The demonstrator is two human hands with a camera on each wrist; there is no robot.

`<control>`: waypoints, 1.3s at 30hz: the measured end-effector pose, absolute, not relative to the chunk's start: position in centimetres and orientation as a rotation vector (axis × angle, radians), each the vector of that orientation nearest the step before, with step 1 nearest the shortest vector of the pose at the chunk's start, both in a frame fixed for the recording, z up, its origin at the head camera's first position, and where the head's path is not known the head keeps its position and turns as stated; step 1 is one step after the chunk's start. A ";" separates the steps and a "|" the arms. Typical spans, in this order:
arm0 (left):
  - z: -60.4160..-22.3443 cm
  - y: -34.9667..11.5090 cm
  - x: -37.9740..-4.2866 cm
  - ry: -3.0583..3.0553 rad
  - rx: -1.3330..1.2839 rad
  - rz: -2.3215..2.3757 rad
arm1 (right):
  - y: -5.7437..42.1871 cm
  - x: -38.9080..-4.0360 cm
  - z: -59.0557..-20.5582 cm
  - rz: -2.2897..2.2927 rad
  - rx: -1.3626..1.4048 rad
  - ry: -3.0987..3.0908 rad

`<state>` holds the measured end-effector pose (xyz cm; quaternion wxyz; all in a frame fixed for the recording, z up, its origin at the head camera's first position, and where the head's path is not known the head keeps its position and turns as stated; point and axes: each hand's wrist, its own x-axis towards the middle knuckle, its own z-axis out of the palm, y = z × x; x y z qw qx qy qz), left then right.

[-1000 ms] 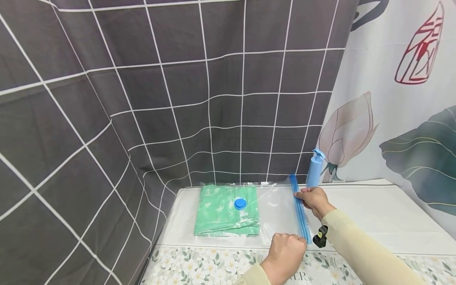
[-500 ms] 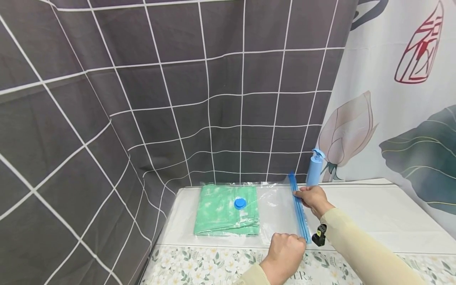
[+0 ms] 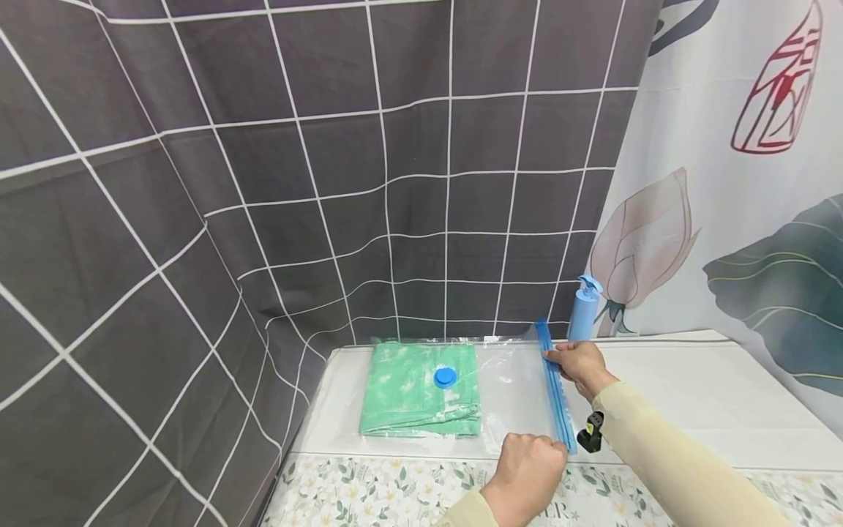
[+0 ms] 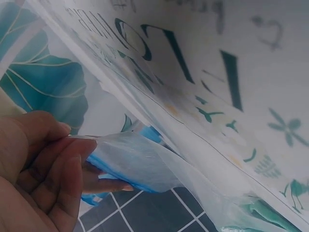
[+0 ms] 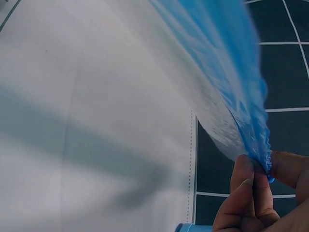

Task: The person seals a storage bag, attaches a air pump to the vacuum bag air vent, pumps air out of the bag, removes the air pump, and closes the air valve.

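A clear vacuum storage bag [image 3: 514,395] lies on the white table, with a folded green cloth [image 3: 408,395] in its left part. The blue round valve [image 3: 445,377] sits over the cloth's right side. Along the bag's right end runs a blue zip strip [image 3: 558,399]. My left hand [image 3: 530,468] pinches the bag's edge by the strip's near end, thumb against fingers in the left wrist view [image 4: 48,169]. Farther back, my right hand [image 3: 581,367] pinches the strip's upper part between thumb and fingers. The right wrist view shows the strip [image 5: 241,87] raised off the table surface.
A light blue pump bottle [image 3: 582,311] stands just behind my right hand. A dark gridded curtain [image 3: 415,219] hangs along the back and left. Flower-patterned cloth [image 3: 375,487] covers the table's near part, and white surface [image 3: 691,402] extends to the right.
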<state>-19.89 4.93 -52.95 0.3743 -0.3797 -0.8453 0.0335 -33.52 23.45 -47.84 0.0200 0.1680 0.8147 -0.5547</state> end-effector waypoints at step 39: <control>-52.7 4.5 -20.0 -2.188 -1.045 0.020 | 23.5 -34.2 -48.0 -1.686 0.522 2.567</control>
